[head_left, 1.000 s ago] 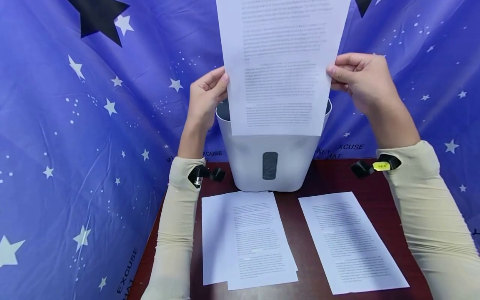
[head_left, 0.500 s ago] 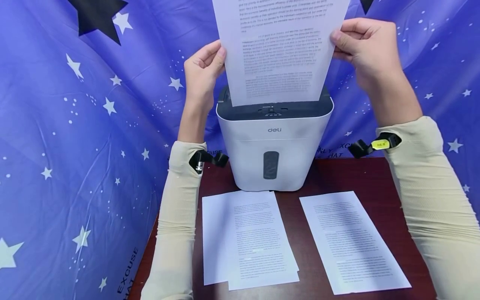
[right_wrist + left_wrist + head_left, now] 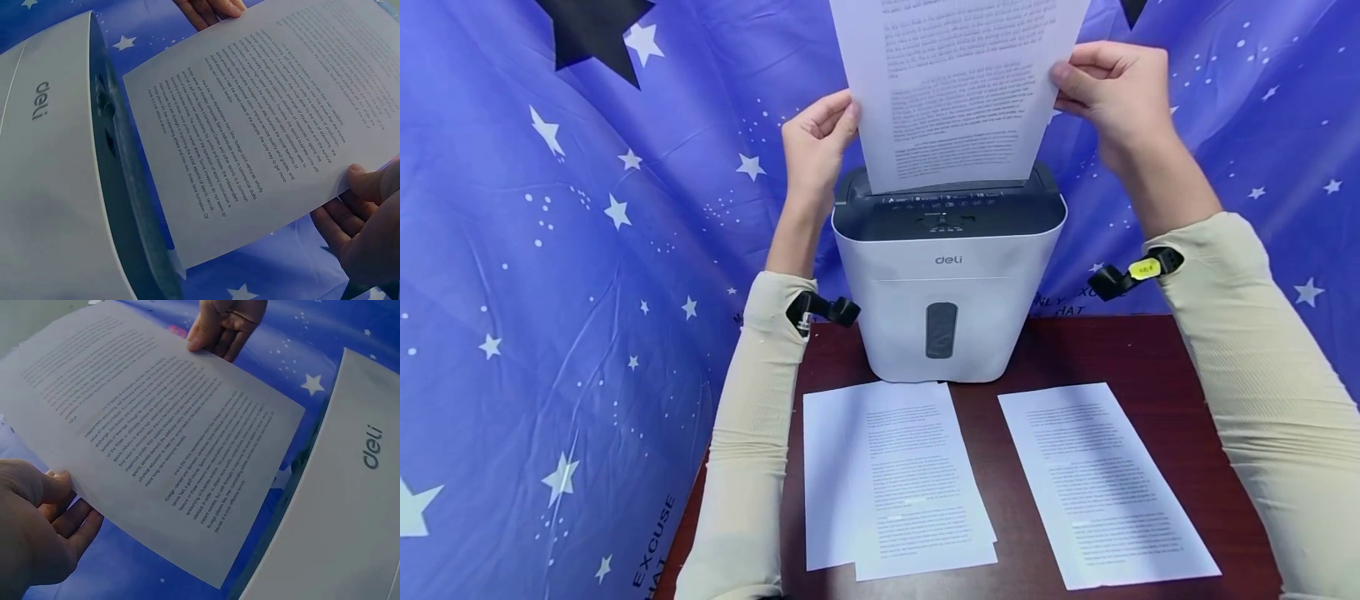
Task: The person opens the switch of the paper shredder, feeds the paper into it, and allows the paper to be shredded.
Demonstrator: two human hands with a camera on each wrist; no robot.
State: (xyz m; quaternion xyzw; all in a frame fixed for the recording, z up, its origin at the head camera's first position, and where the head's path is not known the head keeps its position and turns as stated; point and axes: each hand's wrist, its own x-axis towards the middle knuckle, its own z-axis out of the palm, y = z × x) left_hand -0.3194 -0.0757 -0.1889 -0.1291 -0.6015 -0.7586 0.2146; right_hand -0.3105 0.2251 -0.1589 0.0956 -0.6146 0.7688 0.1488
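A printed sheet of paper [image 3: 958, 100] is held upright between both hands over a white paper shredder [image 3: 895, 308] marked "deli". My left hand [image 3: 816, 146] pinches the sheet's left edge between thumb and fingers. On the opposite edge my right hand [image 3: 1120, 100] pinches it the same way. In the head view the sheet's lower edge lies over the back of the shredder's dark top [image 3: 947, 212]. Both wrist views show that edge apart from the shredder; the feed slot itself cannot be made out.
Overlapping printed sheets [image 3: 917, 492] lie on the dark red table [image 3: 1022, 533] before the shredder, at left. Another printed sheet [image 3: 1105, 483] lies to their right. A blue star-patterned cloth [image 3: 587, 333] hangs behind and at the sides.
Both hands have raised the sheet and carried it back, from in front of the shredder to over its top. The shredder's dark top and its lettering have come into view. The table sheets stay put.
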